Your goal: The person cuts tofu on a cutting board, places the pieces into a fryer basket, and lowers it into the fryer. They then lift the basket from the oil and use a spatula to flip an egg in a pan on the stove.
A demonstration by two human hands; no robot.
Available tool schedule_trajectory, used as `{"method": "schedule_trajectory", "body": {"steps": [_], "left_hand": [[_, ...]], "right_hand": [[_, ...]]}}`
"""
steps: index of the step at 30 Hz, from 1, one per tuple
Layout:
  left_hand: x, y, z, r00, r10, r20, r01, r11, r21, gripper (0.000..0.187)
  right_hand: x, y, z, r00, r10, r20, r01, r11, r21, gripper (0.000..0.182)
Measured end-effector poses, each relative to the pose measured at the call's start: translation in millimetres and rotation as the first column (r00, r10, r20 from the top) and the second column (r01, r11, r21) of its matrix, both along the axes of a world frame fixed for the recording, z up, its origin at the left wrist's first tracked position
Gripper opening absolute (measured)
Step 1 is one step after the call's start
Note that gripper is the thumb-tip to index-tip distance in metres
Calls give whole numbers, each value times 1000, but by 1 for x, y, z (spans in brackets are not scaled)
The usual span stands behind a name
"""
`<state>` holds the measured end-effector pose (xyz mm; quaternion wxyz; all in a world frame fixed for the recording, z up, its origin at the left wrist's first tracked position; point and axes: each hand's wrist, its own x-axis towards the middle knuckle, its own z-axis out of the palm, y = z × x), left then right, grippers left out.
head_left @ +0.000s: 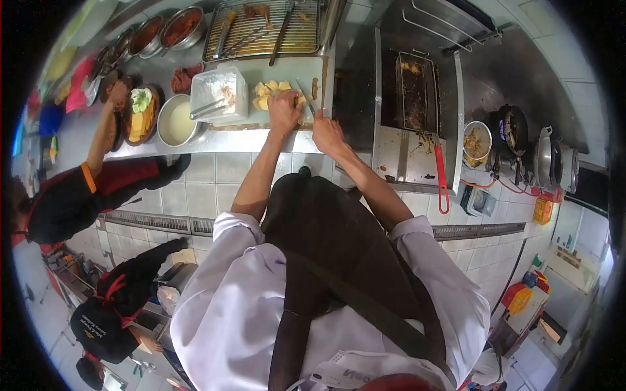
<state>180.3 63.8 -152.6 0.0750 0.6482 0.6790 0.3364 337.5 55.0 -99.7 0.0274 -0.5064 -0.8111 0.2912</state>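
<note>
My right hand is closed around the handle of a knife, whose blade points away from me over the cutting board. Just left of the blade, my left hand curls its fingers down over a yellow chunk of food, most of it hidden beneath them. More cut yellow chunks lie in a pile beyond that hand. A small brown piece rests to the right of the blade. Beside the pile stands a white plastic tub with tongs lying across it.
A wire rack tray holds utensils behind the board. Left of the tub is a bowl of pale liquid. On the right sits a fryer with a basket and red handle. A co-worker reaches toward platters at the left.
</note>
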Motion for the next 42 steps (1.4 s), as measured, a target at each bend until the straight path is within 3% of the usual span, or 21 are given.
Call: {"method": "schedule_trajectory", "body": {"steps": [11,15,22,30,33,40,42], "left_hand": [[-1,0,6,995,-23,101,17,998,61,23],[-3,3,-5,991,-31,127,18,994,106,21],[-4,2,-5,993,-5,115,1,999,38,23],[0,0,-8,997,43,-71,-39,998,58,26],[3,0,-10,994,67,-83,-56,990,132,23],[6,-3,-6,990,85,-110,-78,995,63,27],[11,-7,7,973,62,-222,-52,997,54,31]], "right_hand": [[-19,0,-1,993,-53,102,58,997,-42,20],[-26,6,-1,993,-48,106,56,996,-76,22],[-30,23,-31,997,-73,34,76,992,-103,23],[-21,3,-27,998,-64,25,66,988,-137,25],[-17,-10,-30,996,-67,64,77,982,-173,27],[12,-50,-17,999,-33,26,38,978,-204,30],[29,-56,10,998,-57,-11,46,886,-461,31]]}}
